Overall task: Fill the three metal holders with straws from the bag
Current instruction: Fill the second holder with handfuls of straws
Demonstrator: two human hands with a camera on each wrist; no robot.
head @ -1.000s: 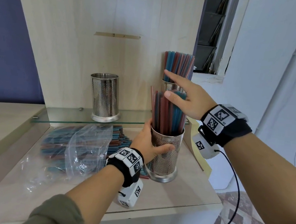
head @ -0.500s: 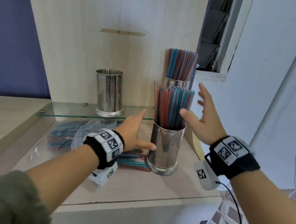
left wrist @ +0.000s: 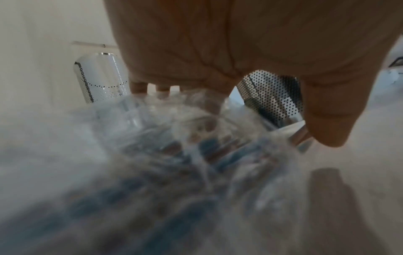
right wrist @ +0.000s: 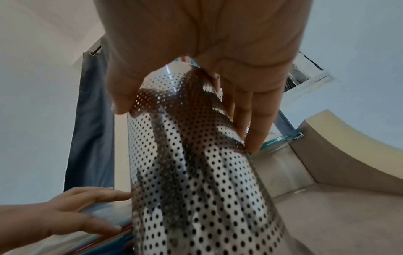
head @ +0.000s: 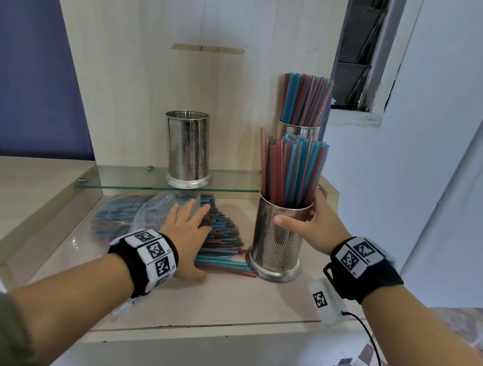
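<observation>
Three perforated metal holders are in the head view. The near holder (head: 277, 245), packed with red and blue straws (head: 293, 170), stands on the wooden counter. My right hand (head: 304, 218) grips its upper wall, thumb on the front and fingers round the right side, as the right wrist view (right wrist: 196, 172) also shows. My left hand (head: 193, 237) lies flat with spread fingers on the loose straws (head: 223, 240) spilling from the clear bag (head: 131, 216). On the glass shelf stand an empty holder (head: 187, 148) and a straw-filled holder (head: 298, 129).
The glass shelf (head: 134, 180) overhangs the bag's far end. A wooden back panel (head: 186, 74) rises behind it. The counter's front edge (head: 205, 327) is near my wrists, with a window frame (head: 362, 76) at the right.
My left hand let go of the near holder and moved left onto the straws by the bag. My right hand dropped from the straw tops and took hold of the holder's wall.
</observation>
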